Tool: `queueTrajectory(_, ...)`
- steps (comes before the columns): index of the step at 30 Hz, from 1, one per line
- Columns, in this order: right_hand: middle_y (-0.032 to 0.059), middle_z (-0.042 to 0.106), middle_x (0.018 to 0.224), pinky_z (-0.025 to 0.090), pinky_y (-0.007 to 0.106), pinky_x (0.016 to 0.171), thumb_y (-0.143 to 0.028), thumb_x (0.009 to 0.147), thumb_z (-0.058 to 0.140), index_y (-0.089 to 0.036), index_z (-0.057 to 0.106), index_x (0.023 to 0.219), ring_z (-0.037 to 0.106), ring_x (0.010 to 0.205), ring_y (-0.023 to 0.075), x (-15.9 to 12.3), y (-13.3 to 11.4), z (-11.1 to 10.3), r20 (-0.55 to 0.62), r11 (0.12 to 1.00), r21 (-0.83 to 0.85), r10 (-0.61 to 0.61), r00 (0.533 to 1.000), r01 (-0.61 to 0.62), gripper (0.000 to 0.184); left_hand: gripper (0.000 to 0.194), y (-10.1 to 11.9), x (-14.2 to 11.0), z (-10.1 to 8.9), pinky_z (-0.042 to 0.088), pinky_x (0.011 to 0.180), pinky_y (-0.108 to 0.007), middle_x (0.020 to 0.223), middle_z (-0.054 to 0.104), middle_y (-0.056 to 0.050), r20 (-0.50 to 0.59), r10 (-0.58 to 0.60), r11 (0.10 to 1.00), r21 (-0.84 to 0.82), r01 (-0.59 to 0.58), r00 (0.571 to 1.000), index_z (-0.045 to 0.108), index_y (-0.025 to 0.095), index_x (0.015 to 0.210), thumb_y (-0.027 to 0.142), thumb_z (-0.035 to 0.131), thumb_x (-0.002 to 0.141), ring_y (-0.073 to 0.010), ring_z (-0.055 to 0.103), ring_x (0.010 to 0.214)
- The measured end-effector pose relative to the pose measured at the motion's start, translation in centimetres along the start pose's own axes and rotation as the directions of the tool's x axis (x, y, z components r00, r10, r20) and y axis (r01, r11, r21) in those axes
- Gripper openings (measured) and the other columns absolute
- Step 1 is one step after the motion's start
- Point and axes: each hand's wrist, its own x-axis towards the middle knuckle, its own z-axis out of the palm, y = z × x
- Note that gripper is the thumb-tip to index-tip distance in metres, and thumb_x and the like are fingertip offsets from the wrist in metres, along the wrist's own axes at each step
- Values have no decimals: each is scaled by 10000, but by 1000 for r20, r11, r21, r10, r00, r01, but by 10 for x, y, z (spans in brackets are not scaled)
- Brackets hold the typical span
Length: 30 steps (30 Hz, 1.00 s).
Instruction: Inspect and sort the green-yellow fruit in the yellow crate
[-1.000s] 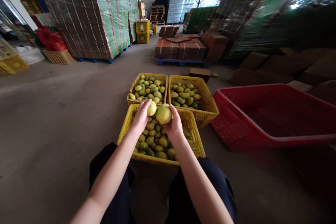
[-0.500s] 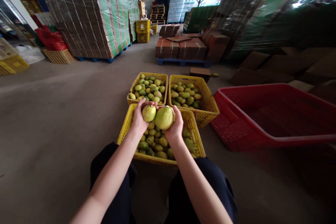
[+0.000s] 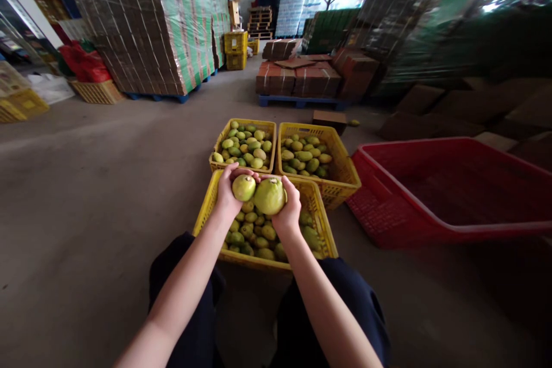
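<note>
My left hand [image 3: 227,191] is wrapped round a small yellow-green lemon [image 3: 244,188], its stem end facing me. A larger, bumpy lemon [image 3: 270,196] rests in my right hand [image 3: 291,205], whose fingers curl behind it. The two fruits are held side by side, nearly touching, above the near yellow crate [image 3: 328,236]. Several more green and yellow lemons [image 3: 263,233] lie in that crate, partly covered by my hands and forearms.
Two more yellow crates of fruit, the far left crate [image 3: 213,165] and the far right crate [image 3: 340,187], stand just beyond. A big red bin [image 3: 383,207] is on the right. Flattened cartons [image 3: 297,77] lie on a blue pallet [image 3: 297,102]; wrapped carton stacks [image 3: 129,29] stand behind.
Both lemons have turned slightly in my hands, so their stem ends show more toward me. My hands stay in nearly the same place above the crate.
</note>
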Motion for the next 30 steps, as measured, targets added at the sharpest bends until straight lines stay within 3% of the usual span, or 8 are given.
queueTrajectory(7,23,741,684,568,355,811,-473,672,675,-199,703,621,723,883,267,1,4,4,-78,983,143,126,989,-114,280,288,-2,2,-2,523,676,-311,542,646,-30,22,28,1000,12,-29,999,651,188,535,294,536,777,-167,630,532)
queueTrajectory(14,21,747,683,595,352,781,-444,697,628,-190,718,701,731,726,223,3,11,7,-165,913,327,310,936,-244,270,292,-3,-2,2,519,689,-298,635,681,-41,59,84,995,54,-87,995,671,179,581,281,510,801,-146,618,560)
queueTrajectory(20,24,741,690,596,351,765,-426,719,605,-187,702,733,720,678,210,3,10,7,-162,897,361,331,930,-256,259,269,-5,-2,3,520,670,-290,669,691,-46,80,117,987,101,-125,990,681,171,619,330,534,779,-145,625,567)
queueTrajectory(26,6,729,716,600,372,733,-418,706,581,-201,681,827,714,726,229,3,5,6,-172,868,401,386,907,-293,268,233,-12,-4,3,536,744,-302,877,729,-50,171,323,935,91,-341,931,725,181,779,353,569,767,-180,684,752)
queueTrajectory(30,14,733,790,603,393,761,-349,677,591,-209,666,967,721,852,256,5,0,3,-88,859,407,375,923,-311,331,201,-13,-4,4,527,762,-296,1015,718,-44,142,311,948,28,-318,940,726,191,862,286,591,747,-189,682,854)
